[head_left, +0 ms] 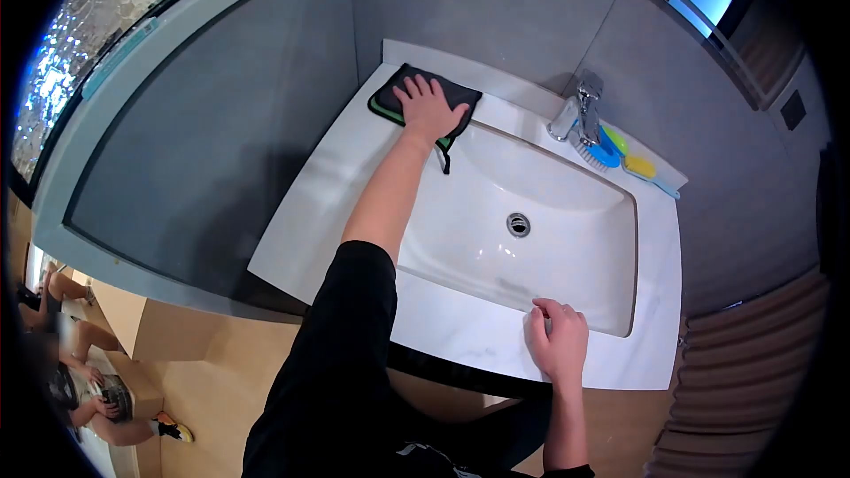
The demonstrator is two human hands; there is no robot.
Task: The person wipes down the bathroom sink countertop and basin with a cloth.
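A folded dark grey cloth (pixel 459 97) with a green underside and black edging lies on the back left of the white counter. Flat on top of it rests my left hand (pixel 428 108), fingers spread. A black loop hangs from the cloth over the sink's left rim. My right hand (pixel 560 336) is at the front rim of the white sink (pixel 567 248), its fingers loosely curled and nothing visible in them. Part of its fingers is turned away from view.
Behind the sink stands a chrome faucet (pixel 586 111). Beside it lie a blue brush (pixel 600 152) and a yellow-headed brush (pixel 639 166). A grey partition (pixel 221 124) borders the counter's left, a brown pleated curtain (pixel 753 372) the right. Another person (pixel 88 372) sits at lower left.
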